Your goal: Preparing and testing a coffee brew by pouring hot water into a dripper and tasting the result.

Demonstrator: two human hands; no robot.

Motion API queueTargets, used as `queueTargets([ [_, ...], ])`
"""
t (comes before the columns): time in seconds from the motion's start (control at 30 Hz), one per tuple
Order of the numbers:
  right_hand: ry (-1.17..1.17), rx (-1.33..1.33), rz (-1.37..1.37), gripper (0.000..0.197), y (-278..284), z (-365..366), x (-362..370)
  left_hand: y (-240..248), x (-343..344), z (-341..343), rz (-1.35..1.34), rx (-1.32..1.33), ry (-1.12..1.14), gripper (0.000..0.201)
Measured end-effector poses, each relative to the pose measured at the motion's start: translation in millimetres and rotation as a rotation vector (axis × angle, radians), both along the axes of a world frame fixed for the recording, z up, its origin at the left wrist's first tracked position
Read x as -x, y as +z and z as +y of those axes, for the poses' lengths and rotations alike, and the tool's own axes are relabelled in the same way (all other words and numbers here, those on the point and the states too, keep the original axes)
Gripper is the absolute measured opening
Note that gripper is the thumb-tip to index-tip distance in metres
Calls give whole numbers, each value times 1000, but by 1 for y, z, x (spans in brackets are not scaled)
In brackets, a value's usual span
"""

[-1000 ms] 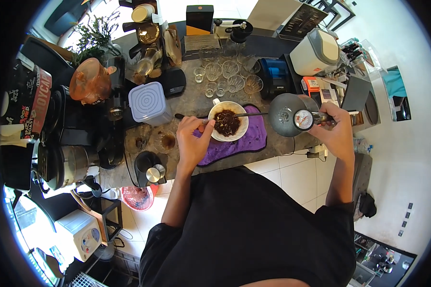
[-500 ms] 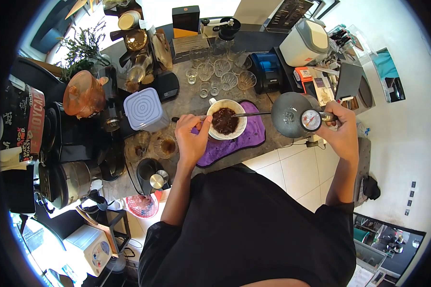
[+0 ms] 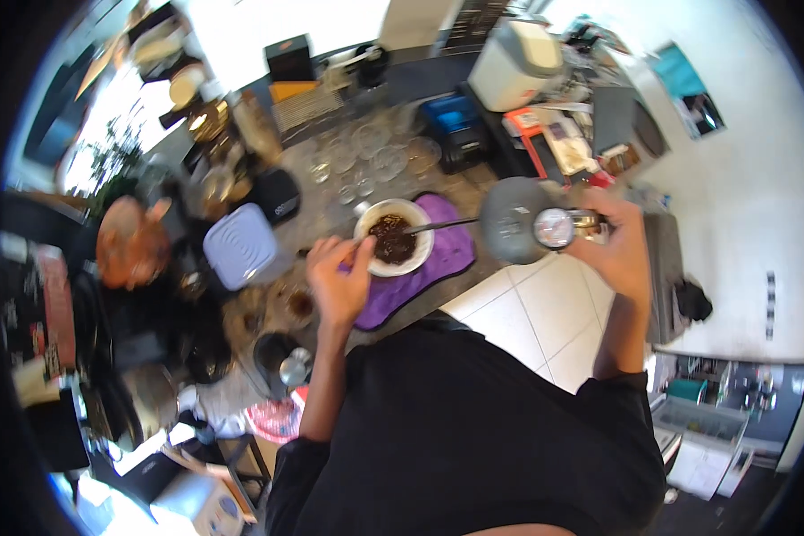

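My right hand is closed round the handle of a grey gooseneck kettle with a dial thermometer on its lid. The kettle's long thin spout reaches left over a white cup. Dark wet coffee with small bubbles fills the cup's middle. At the cup's left rim my left hand pinches a thin utensil; its dark handle end sticks out left of the hand, and its other end is hidden. Under the cup lies a purple cloth.
Several clear glasses stand behind the cup. A blue-black machine is at the back right. Left of my hand are a lilac-lidded container and an orange dripper. Glasses with brown residue sit nearer me.
The whole view has tilted and blurred, with the cup and hands shifting left in the picture. Both hands keep their grips, and the spout stays over the cup.
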State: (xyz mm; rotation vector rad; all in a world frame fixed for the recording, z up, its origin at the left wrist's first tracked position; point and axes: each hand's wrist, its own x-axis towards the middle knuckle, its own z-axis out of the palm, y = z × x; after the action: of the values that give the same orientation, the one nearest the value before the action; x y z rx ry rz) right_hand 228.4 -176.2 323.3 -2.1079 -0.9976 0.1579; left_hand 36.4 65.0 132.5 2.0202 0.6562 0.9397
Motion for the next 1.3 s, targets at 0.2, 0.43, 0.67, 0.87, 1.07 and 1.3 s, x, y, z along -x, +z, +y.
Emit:
queueTargets([
  [0.2,-36,75,70,38,12,5,16,-2,10,3,6,39,-34,9],
  [0.43,-66,84,23,40,9,0,21,2,5,6,2,-36,-44,9],
  [0.67,-84,63,-2,39,2,-4,22,1,6,8,-53,-23,-54,9],
  [0.87,-103,7,82,33,3,-5,22,-5,7,11,-28,-2,-46,7],
  [1.07,-98,-36,118,32,2,-6,20,-5,11,11,-21,50,-33,9],
  [1.3,-125,-86,125,34,-3,-6,20,-6,11,10,-41,72,-38,9],
])
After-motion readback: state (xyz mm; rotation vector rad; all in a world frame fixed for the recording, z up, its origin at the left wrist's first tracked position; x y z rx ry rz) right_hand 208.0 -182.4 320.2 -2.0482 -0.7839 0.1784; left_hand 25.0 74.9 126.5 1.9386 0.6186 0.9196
